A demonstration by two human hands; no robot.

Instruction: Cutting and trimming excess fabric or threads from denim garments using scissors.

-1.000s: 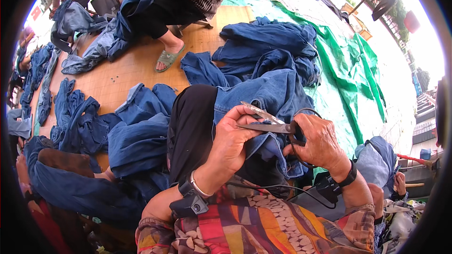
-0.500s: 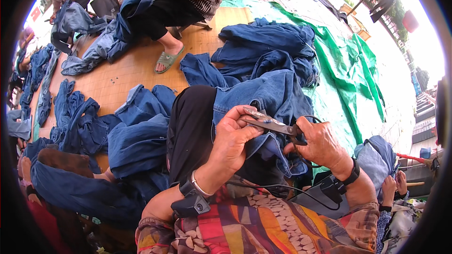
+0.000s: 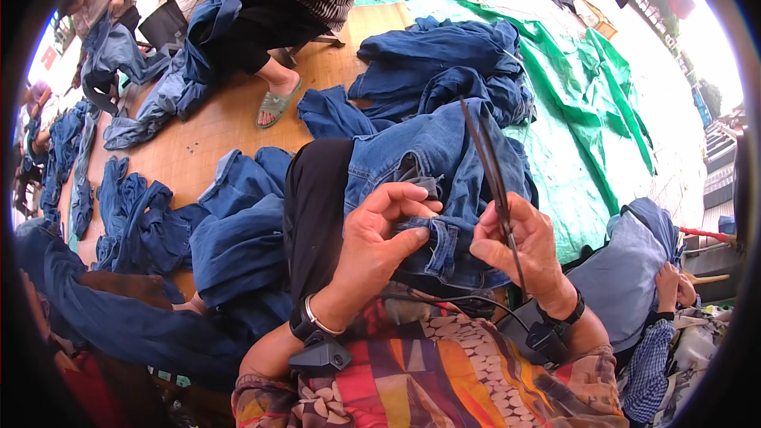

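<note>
A pair of jeans (image 3: pixel 382 160) lies across my lap, its waistband with a belt loop (image 3: pixel 444 250) turned toward me. Beside that waistband, my left hand (image 3: pixel 369 234) has its fingers curved and its thumb apart from them, with nothing visible between. On the right, my right hand (image 3: pixel 525 244) is closed around dark metal scissors (image 3: pixel 491 162). Their long blades point up and away over the denim, seen almost edge-on. A bunched dark grey piece of cloth (image 3: pixel 416 176) shows on the jeans just beyond my left fingers.
Piles of denim lie ahead (image 3: pixel 444 55) and to the left (image 3: pixel 238 222) on a tan mat (image 3: pixel 214 123). Green sheeting (image 3: pixel 587 95) spreads to the right. A seated person in a green sandal (image 3: pixel 276 107) handles denim ahead. Another person's hands (image 3: pixel 672 285) hold pale denim at right.
The scissors have swung from lying across toward my left hand to pointing upward. My left hand has come away from their blades and lowered to the waistband.
</note>
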